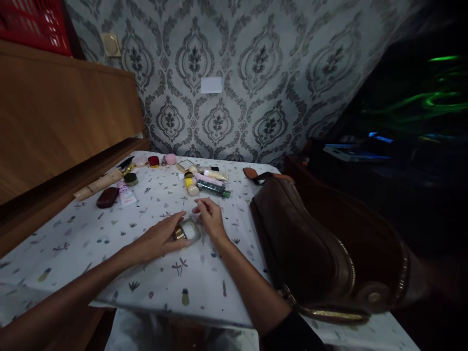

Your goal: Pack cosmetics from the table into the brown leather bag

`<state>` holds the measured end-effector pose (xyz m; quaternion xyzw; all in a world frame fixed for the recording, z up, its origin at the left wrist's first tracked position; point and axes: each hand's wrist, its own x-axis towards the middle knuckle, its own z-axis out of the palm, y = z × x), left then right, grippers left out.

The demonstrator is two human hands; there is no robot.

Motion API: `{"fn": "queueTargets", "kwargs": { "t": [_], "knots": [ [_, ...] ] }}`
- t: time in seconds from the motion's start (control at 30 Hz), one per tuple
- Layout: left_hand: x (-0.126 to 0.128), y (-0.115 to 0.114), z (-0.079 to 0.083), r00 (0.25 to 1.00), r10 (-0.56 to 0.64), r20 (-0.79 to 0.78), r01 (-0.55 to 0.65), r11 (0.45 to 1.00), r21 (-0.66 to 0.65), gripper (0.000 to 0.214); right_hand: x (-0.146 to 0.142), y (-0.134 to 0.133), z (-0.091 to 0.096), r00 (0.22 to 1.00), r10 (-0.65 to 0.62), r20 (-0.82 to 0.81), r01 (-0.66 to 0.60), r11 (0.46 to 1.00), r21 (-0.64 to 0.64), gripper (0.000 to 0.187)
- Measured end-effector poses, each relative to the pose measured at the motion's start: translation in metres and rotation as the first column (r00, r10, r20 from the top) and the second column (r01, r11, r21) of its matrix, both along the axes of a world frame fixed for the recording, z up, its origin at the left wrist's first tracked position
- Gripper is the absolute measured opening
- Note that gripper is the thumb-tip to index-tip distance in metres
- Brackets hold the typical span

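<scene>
A small squat bottle (189,230) with a gold cap lies on its side on the white patterned tablecloth (109,243). My left hand (158,240) lies flat beside it, thumb and fingertips touching the gold cap end. My right hand (211,217) rests on the bottle's other side, fingers curled loosely against it. Both hands bracket the bottle between them. Neither hand lifts it off the cloth.
A brown leather bag (310,243) with a gold zip lies open at the right. Several cosmetics are scattered at the far side: tubes (214,187), a dark case (107,197), small round pots (154,161). A wooden headboard (66,112) runs along the left.
</scene>
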<state>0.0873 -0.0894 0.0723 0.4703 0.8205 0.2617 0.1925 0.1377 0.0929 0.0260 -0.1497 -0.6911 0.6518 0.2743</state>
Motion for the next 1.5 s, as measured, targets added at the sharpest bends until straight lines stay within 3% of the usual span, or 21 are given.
{"fn": "queueTargets", "kwargs": {
  "t": [0.17, 0.27, 0.37, 0.5, 0.6, 0.73, 0.8, 0.9, 1.03, 1.13, 1.23, 1.33, 1.4, 1.5],
  "knots": [
    [0.017, -0.001, -0.011, 0.990, -0.030, -0.140, 0.033, 0.999, 0.018, 0.082, 0.025, -0.008, 0.017, 0.993, 0.119, 0.022, -0.121, 0.974, 0.193, 0.033],
    [0.018, 0.004, -0.014, 0.994, -0.043, -0.100, 0.049, 0.997, 0.065, 0.083, 0.046, -0.009, 0.022, 0.976, 0.214, 0.043, -0.216, 0.922, 0.321, 0.034],
    [0.015, 0.012, -0.012, 0.997, -0.072, -0.014, 0.073, 0.991, 0.109, 0.078, 0.064, -0.006, 0.022, 0.964, 0.253, 0.076, -0.263, 0.894, 0.363, 0.035],
    [0.009, 0.032, -0.007, 0.995, -0.079, 0.056, 0.061, 0.962, 0.267, 0.067, 0.072, 0.000, 0.012, 0.985, 0.160, 0.063, -0.172, 0.930, 0.325, 0.039],
    [0.008, 0.050, -0.005, 0.990, -0.142, 0.018, 0.128, 0.936, 0.329, 0.051, 0.072, 0.005, 0.006, 0.995, 0.097, 0.015, -0.098, 0.958, 0.269, 0.045],
    [0.007, 0.067, -0.016, 0.973, -0.231, -0.022, 0.223, 0.903, 0.368, 0.055, 0.075, 0.013, 0.007, 0.996, 0.081, 0.040, -0.089, 0.956, 0.279, 0.045],
    [0.007, 0.072, -0.026, 0.973, -0.223, 0.064, 0.175, 0.889, 0.423, 0.060, 0.078, 0.016, 0.008, 0.995, 0.029, 0.096, -0.062, 0.932, 0.357, 0.041],
    [0.011, 0.075, -0.036, 0.957, -0.232, 0.176, 0.145, 0.905, 0.401, 0.066, 0.080, 0.018, 0.007, 0.985, -0.079, 0.154, -0.015, 0.850, 0.527, 0.057],
    [0.015, 0.076, -0.036, 0.966, -0.217, 0.142, 0.160, 0.930, 0.332, 0.065, 0.080, 0.018, 0.005, 0.974, -0.162, 0.158, 0.028, 0.779, 0.626, 0.052],
    [0.015, 0.074, -0.036, 0.965, -0.211, 0.154, 0.147, 0.926, 0.347, 0.063, 0.081, 0.019, 0.007, 0.976, -0.187, 0.108, 0.089, 0.806, 0.586, 0.040],
    [0.013, 0.072, -0.039, 0.964, -0.192, 0.183, 0.109, 0.916, 0.387, 0.067, 0.081, 0.020, 0.010, 0.979, -0.179, 0.094, 0.126, 0.907, 0.403, 0.029],
    [0.015, 0.072, -0.040, 0.975, -0.166, 0.146, 0.102, 0.924, 0.370, 0.076, 0.079, 0.020, 0.009, 0.980, -0.143, 0.137, 0.109, 0.968, 0.227, 0.036],
    [0.017, 0.073, -0.041, 0.985, -0.160, 0.061, 0.131, 0.932, 0.337, 0.081, 0.078, 0.018, 0.008, 0.979, -0.140, 0.152, 0.103, 0.969, 0.225, 0.038],
    [0.022, 0.074, -0.044, 0.985, -0.157, -0.077, 0.174, 0.933, 0.315, 0.077, 0.077, 0.015, 0.007, 0.973, -0.174, 0.150, 0.108, 0.922, 0.371, 0.037]
  ]
}}
